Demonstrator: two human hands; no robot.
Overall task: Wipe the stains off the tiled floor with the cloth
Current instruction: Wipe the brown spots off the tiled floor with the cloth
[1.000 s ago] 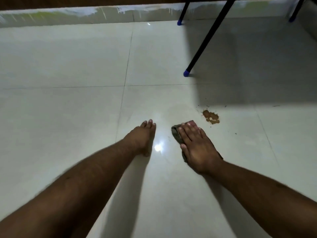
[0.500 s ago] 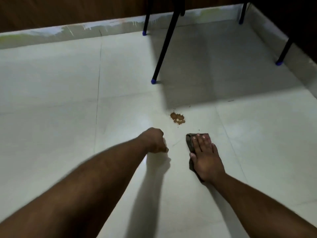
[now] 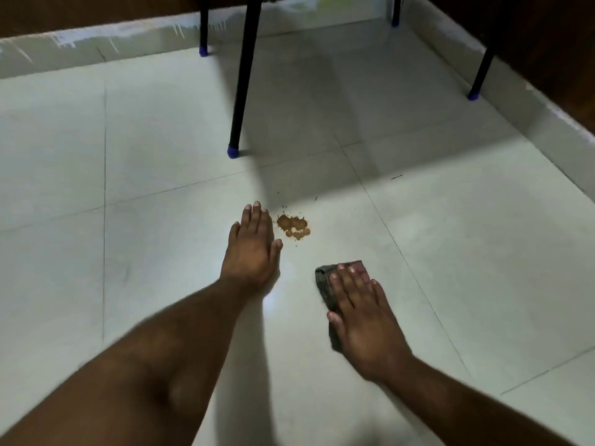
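Pale glossy tiles make up the floor (image 3: 128,162), with thin grout lines crossing it and a bright glare patch between the two forearms.

Stain: one brown blotchy stain (image 3: 293,226) sits near the middle of the scene, with small dark specks scattered just beyond it on the far side. It lies uncovered — nothing rests on it.

Cloth: a dark folded cloth (image 3: 325,284) lies flat on the floor, near and to the right of the stain, apart from it. Only its left edge and far corner show; the remainder is under the hand.

Right hand (image 3: 363,320): laid palm-down on the cloth, fingers straight and close together, thumb out to the left along the cloth's edge. The grip is flat and pressing, not curled round the fabric.

Left hand (image 3: 252,249): palm-down on the bare tile just left of the stain, fingers straight and held together, pointing to the far side. It holds nothing. Its thumb tip lies just beside the stain's near-left edge; contact cannot be confirmed.

Surroundings: a black furniture leg (image 3: 243,75) with a blue foot cap stands on the floor beyond the stain — three further capped legs stand farther back and to the right. A pale skirting strip (image 3: 96,46) with white paint smears runs along the far wall, and continues along the right wall. A broad shadow covers the far tiles.
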